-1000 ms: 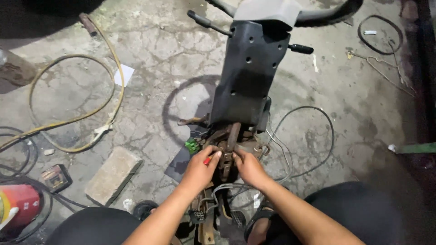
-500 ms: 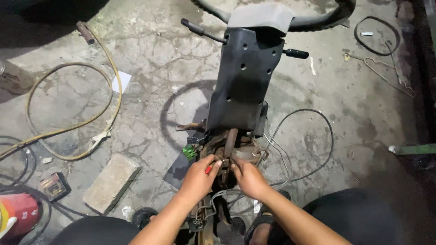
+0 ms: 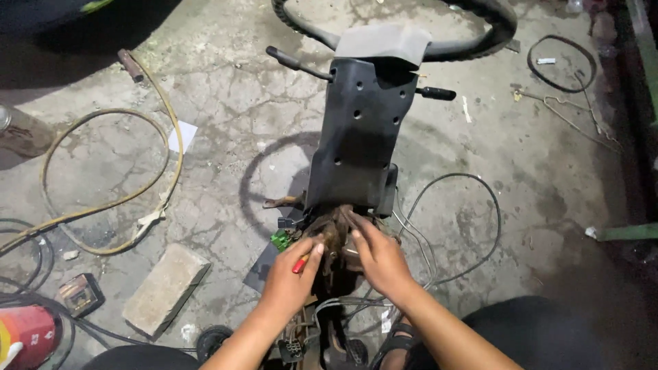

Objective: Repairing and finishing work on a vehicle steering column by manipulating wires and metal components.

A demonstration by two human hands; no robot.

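Black cover (image 3: 360,137) at 12 o'clock is mounted; rusty bracket (image 3: 334,229) unfinished. Left hand (image 3: 288,277) grips a red-handled tool (image 3: 301,263); right hand (image 3: 378,259), fingers extended, presses the bracket.

I see a cracked grey concrete floor (image 3: 226,89) | a yellow hose (image 3: 103,205) looped on my left | a flat brick (image 3: 166,289) near it | a red can (image 3: 27,336) in the corner | dark shadow far right

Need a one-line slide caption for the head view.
Both hands, the left hand pinching a red-handled tool, the right hand beside it, work at the rusty joint below a black steering-column cover.
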